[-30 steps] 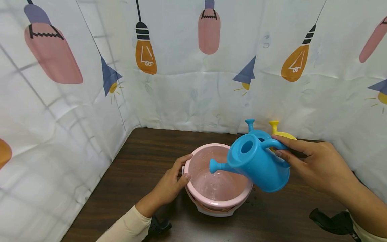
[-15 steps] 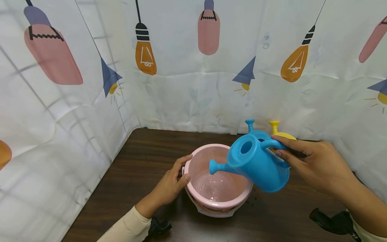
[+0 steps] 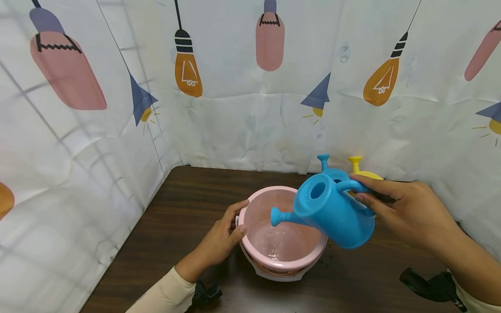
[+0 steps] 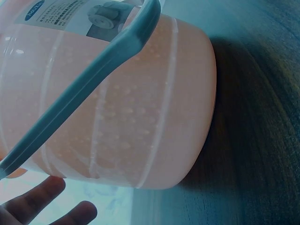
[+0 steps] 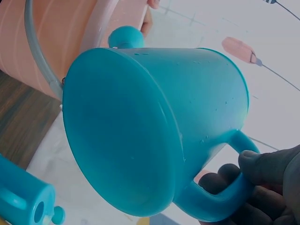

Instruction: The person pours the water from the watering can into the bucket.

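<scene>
My right hand [image 3: 407,213] grips the handle of a blue watering can [image 3: 336,213], thumb and fingers around it. The can is tilted left, its round spout head [image 5: 125,37] over the mouth of a pink bucket [image 3: 283,263]. Water glints at the bucket's bottom; no stream from the spout can be made out. My left hand [image 3: 219,239] holds the bucket's left rim between thumb and fingers. In the left wrist view, two fingertips [image 4: 82,211] show beside the bucket's wall, below its grey carrying handle [image 4: 84,89]. Droplets cling to the can in the right wrist view.
A second blue watering can [image 3: 324,163] and a yellow watering can [image 3: 355,163] stand behind, partly hidden by the held can and right hand. Water drops lie on the dark wooden table [image 3: 188,195] right of the bucket. A patterned white curtain [image 3: 235,121] borders the back and left.
The glints in the water at the bucket's bottom have shifted slightly. Both hands, the held can and the bucket stay practically in place.
</scene>
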Motion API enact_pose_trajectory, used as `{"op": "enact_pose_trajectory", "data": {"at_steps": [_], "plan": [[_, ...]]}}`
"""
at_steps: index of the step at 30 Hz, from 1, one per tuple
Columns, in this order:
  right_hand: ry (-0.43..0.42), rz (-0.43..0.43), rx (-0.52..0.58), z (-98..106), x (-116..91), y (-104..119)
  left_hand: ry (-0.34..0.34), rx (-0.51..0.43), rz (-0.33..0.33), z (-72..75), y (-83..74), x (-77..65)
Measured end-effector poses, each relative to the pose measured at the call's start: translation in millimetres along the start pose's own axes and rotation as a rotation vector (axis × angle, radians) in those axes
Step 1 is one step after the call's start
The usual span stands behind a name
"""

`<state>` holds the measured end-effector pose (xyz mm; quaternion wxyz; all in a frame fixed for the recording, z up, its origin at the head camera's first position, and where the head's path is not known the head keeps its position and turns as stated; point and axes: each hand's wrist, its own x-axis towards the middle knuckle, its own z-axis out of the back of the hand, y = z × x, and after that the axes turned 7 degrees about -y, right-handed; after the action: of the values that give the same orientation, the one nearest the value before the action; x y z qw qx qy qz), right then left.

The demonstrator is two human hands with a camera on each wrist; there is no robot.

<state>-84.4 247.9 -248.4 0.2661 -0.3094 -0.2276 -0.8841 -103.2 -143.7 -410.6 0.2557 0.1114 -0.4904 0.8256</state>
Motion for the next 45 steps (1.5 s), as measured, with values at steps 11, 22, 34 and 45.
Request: {"op": "enact_pose_trajectory", "data": {"at_steps": [11, 22, 34, 45], "plan": [[0.015, 0.014, -0.021, 0.0, 3.3, 2.8, 0.006, -0.008, 0.013, 1.2, -1.4, 0.7], [0.022, 0.003, -0.023, -0.4, 5.4, 3.6, 0.007, -0.014, 0.009, 0.9, 0.6, 0.5], [0.028, -0.003, -0.038, -0.8, 5.4, 5.7, 0.006, -0.011, 0.006, 0.2, 2.0, 0.2], [0.005, 0.016, -0.035, -2.1, 5.9, 6.2, 0.004, -0.003, 0.012, 0.3, 0.2, -0.9]]}}
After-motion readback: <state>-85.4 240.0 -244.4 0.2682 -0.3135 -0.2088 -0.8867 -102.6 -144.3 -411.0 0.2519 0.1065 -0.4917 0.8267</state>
